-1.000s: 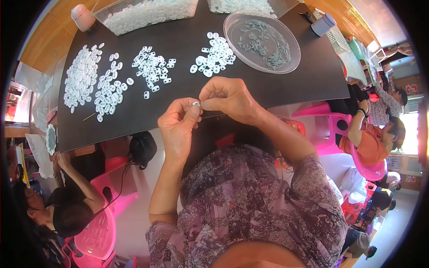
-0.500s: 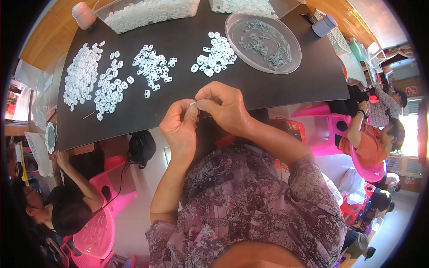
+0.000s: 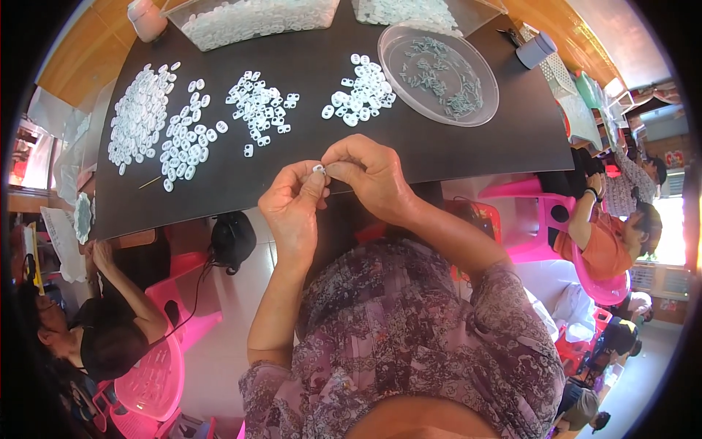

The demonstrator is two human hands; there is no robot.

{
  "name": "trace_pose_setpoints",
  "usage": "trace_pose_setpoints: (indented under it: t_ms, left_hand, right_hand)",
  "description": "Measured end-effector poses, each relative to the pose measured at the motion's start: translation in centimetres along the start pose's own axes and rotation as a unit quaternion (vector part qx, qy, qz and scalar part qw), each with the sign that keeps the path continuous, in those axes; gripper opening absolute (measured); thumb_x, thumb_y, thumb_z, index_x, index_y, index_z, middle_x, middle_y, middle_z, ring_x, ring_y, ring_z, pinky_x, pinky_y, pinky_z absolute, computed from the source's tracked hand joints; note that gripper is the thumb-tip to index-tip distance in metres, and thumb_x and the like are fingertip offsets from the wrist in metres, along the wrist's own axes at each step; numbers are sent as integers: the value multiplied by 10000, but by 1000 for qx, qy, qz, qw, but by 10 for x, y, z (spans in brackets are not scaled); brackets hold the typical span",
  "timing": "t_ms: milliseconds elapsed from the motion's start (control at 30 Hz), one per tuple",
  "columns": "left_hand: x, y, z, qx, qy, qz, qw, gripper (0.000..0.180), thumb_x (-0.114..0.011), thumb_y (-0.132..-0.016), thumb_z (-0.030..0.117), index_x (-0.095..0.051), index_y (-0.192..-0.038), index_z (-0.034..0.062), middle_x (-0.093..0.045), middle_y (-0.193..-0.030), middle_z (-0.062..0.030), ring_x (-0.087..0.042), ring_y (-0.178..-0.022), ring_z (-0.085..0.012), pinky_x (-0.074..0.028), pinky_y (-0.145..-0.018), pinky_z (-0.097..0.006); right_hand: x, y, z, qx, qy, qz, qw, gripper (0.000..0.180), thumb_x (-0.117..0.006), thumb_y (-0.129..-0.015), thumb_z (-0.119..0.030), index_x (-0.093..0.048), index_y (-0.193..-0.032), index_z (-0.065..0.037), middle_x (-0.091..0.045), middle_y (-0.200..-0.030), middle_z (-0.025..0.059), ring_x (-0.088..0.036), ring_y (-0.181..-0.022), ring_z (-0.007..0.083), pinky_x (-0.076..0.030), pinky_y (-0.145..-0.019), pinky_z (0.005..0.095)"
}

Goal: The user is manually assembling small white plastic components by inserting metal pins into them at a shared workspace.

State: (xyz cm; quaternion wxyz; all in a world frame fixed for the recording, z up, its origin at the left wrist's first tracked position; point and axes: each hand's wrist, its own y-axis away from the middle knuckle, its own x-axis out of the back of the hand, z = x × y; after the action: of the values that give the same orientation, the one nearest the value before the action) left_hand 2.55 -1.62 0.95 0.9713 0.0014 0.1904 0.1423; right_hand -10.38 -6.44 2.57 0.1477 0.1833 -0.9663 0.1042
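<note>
My left hand [image 3: 292, 205] and my right hand [image 3: 369, 175] meet at the near edge of a black table [image 3: 482, 139]. Between the fingertips of both hands sits one small white plastic piece [image 3: 319, 169]. The left thumb and forefinger pinch it from the left, and the right fingers press on it from the right. Beyond the hands, small white plastic pieces lie in separate heaps: one at the far left [image 3: 139, 113], one beside it [image 3: 186, 143], one in the middle [image 3: 259, 106] and one to the right [image 3: 358, 95].
A clear round dish [image 3: 439, 73] holding several small grey parts stands at the back right. Clear trays of white pieces [image 3: 248, 18] line the far edge. A person on a pink chair [image 3: 157, 373] sits at lower left; another person in orange [image 3: 607, 241] sits at right.
Both hands stay together on the small piece, and they have drifted slightly down toward the table's near edge. The heaps have not moved.
</note>
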Motion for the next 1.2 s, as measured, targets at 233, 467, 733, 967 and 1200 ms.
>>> trace_pose_setpoints:
  t_ms: [233, 467, 733, 967, 1200]
  left_hand:
    - [-3, 3, -5, -21, -14, 27, 999, 77, -602, -841, 22, -625, -897, -25, -594, -750, -12, -518, -609, -48, -411, -509, -170]
    - [-9, 1, -5, -50, -30, 53, 997, 73, -597, -844, 13, -626, -893, -32, -590, -748, -13, -515, -596, -49, -418, -497, -176]
    - [2, -12, -4, -20, 59, 34, 997, 101, -597, -840, 7, -606, -920, -55, -615, -755, -83, -547, -591, -101, -445, -505, -208]
    - [2, -14, -3, -20, 55, 33, 998, 104, -595, -842, 11, -603, -920, -56, -616, -760, -99, -548, -592, -112, -451, -513, -217]
    - [2, -15, -3, -12, 42, 37, 998, 100, -591, -846, 14, -603, -919, -53, -615, -762, -97, -546, -592, -110, -450, -513, -215]
  right_hand:
    - [-8, 2, 1, 106, 91, 54, 989, 46, -579, -784, 22, -581, -823, -2, -540, -771, 74, -538, -690, 168, -435, -613, 284]
    - [-16, -2, 7, 133, 96, 93, 982, 41, -579, -777, 16, -574, -806, -12, -520, -761, 80, -526, -678, 190, -429, -609, 302]
    - [18, -29, 3, 211, 210, 91, 950, 113, -607, -767, -54, -642, -873, -35, -607, -821, 97, -558, -744, 252, -444, -674, 341]
    - [25, -72, 21, 314, 413, 66, 852, 146, -606, -663, -10, -643, -793, -65, -514, -725, 64, -490, -724, 252, -393, -629, 366]
    - [21, -83, 19, 316, 484, -21, 816, 189, -556, -627, 30, -640, -765, -68, -511, -750, 80, -474, -735, 252, -377, -660, 356]
